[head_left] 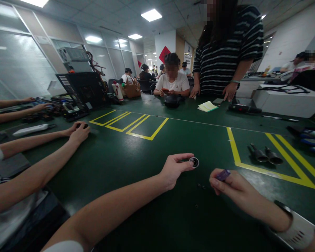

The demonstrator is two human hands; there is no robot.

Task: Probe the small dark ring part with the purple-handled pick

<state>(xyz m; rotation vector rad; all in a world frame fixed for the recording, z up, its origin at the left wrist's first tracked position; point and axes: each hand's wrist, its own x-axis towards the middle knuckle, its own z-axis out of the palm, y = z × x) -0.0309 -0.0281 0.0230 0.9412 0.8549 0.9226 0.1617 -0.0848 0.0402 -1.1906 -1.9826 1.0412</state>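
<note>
My left hand (174, 169) pinches a small round metal cup-shaped part (194, 162) between thumb and fingers, its open dark end facing me. To the right, my right hand (232, 185) is closed around a small purple see-through piece (223, 175), which looks like a short tool handle; its other end is hidden by the fingers. Between and below the hands, several tiny dark ring-like parts (198, 185) lie on the green table (136, 210). Two metal cylinders with thin stems (267, 155) rest on their sides within the yellow tape at the right.
At my left, a co-worker's hands (80, 131) hold a small dark thing. Across the table sit a person in white (173, 82) and a standing person in stripes (225, 52). A yellow-green booklet (208, 106), a white box (288, 101) and blue-handled tools (313, 141) lie about.
</note>
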